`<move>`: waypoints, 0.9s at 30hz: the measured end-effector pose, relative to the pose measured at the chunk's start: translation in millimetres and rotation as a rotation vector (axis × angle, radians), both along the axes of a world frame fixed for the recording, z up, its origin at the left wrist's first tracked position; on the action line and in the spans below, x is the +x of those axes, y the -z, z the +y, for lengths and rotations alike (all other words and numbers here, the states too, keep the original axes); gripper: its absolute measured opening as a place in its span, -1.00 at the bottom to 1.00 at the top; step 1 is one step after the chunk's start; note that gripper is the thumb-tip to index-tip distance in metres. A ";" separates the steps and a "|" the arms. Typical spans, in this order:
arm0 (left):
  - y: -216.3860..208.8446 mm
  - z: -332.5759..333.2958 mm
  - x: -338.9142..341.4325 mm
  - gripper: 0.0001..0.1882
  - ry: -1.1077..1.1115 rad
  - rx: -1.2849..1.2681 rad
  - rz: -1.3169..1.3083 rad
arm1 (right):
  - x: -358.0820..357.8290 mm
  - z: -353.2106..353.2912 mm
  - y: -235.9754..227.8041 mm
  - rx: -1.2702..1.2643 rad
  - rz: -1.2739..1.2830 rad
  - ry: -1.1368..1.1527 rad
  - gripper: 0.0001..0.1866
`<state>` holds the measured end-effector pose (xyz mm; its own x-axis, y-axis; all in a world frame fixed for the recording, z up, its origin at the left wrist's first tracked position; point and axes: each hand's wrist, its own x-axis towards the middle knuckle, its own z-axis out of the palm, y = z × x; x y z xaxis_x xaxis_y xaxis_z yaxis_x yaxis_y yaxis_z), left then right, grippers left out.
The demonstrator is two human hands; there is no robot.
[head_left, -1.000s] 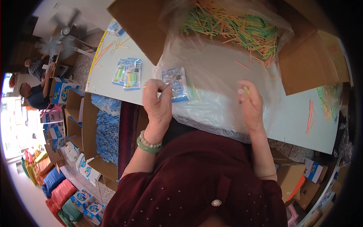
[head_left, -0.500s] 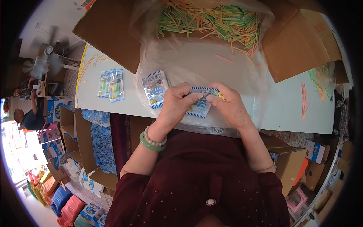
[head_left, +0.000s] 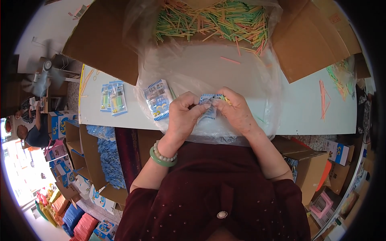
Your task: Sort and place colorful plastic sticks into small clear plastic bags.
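Note:
Both hands pinch a small blue-and-white printed plastic packet (head_left: 208, 115) between thumbs and fingers, over the near part of a clear plastic sheet. My left hand (head_left: 183, 114) grips its left side; a green bangle and a beaded bracelet circle that wrist. My right hand (head_left: 238, 112) has the other side, and the ends of some yellow and green sticks (head_left: 226, 99) poke out beneath its curled fingers. The packet's film is bunched up at the thumbs. Just left of my left hand lies a larger blue-and-white packet (head_left: 158, 100), a green stick beside it.
Ahead, an open cardboard box (head_left: 299, 44) lined with clear plastic spills many coloured sticks (head_left: 213, 22). Two filled packets (head_left: 118, 100) lie at left on the white table (head_left: 138, 118). Pink sticks (head_left: 323, 100) are at right. Below the table's left edge stands a carton of blue packets (head_left: 109, 160).
My thumbs have come closer together, and the packet between them is now creased and bunched instead of flat. The whole view has shifted slightly.

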<state>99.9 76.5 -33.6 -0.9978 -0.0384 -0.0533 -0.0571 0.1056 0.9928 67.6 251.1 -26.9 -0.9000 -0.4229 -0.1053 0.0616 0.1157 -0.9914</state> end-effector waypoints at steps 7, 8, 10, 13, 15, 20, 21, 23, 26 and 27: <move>0.2 -3.4 0.4 -0.74 0.036 -0.049 -0.025 | -13.9 8.6 -27.2 -0.538 -0.227 0.343 -0.90; -0.7 -2.1 1.1 -0.75 0.052 -0.058 -0.027 | -14.7 4.0 -39.6 -0.689 -0.153 0.366 -0.89; -1.4 2.2 0.4 -0.76 0.084 0.003 -0.040 | -11.5 -15.3 -52.8 -0.684 -0.072 0.347 -0.86; -11.5 8.4 -0.2 -0.78 0.131 0.115 -0.113 | -15.7 -27.4 -49.1 -0.676 0.059 0.282 -0.80; -16.6 8.6 0.1 -0.78 0.150 0.168 -0.173 | -15.2 -29.0 -37.7 -0.675 0.111 0.242 -0.78; -19.3 7.3 1.2 -0.84 0.202 0.195 -0.210 | -6.8 -25.1 -24.0 -0.457 0.125 0.328 -0.75; -17.2 7.2 1.9 -0.84 0.197 0.197 -0.211 | -7.6 -25.4 -26.9 -0.456 0.123 0.324 -0.75; -11.6 6.9 3.3 -0.86 0.228 0.177 -0.222 | -10.0 -26.0 -35.8 -0.574 0.134 0.364 -0.75; -14.9 9.3 2.0 -0.85 0.219 0.285 -0.256 | -8.8 -28.1 -34.0 -0.452 0.204 0.356 -0.76; -15.3 8.6 1.4 -0.85 0.218 0.285 -0.255 | -7.9 -27.3 -28.1 -0.452 0.205 0.354 -0.76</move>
<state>101.2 85.2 -18.4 -0.9345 0.2238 -0.2768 -0.3108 -0.1336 0.9410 59.7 223.8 1.2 -0.9772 -0.0563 0.2049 -0.1777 -0.3116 -0.9334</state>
